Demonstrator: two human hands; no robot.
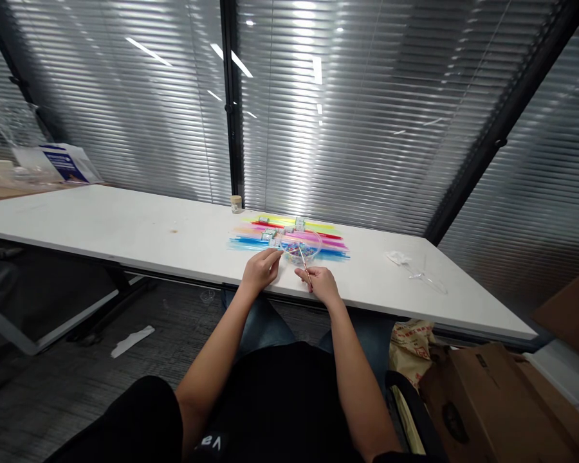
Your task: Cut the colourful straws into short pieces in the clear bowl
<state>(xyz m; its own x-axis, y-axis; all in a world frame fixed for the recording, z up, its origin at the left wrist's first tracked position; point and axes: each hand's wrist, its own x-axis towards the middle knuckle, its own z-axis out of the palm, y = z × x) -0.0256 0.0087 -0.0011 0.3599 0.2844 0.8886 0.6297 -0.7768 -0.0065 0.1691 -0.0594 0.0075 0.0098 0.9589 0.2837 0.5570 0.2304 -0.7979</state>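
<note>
My left hand (260,270) is narrowed to a pinch at the near left side of a clear, round plastic bowl (314,255), its fingertips on a thin, pale strand (291,251) that points across the bowl. My right hand (320,283) holds a slender, reddish-and-white stick (305,262), slanted so that its far tip reaches over the bowl. Inside lie small, multicoloured bead-like pieces (310,251), too small for me to make out singly. The bowl stands on the long white counter (125,222), in front of me, among long, thin strips in yellow, red, pink and blue (246,243), some bearing white paper labels (300,224). Beyond their left end stands a small clear jar with a tan lid (236,204); well to the right lies a crumpled white tissue (398,258), near clear plastic film (427,279).
</note>
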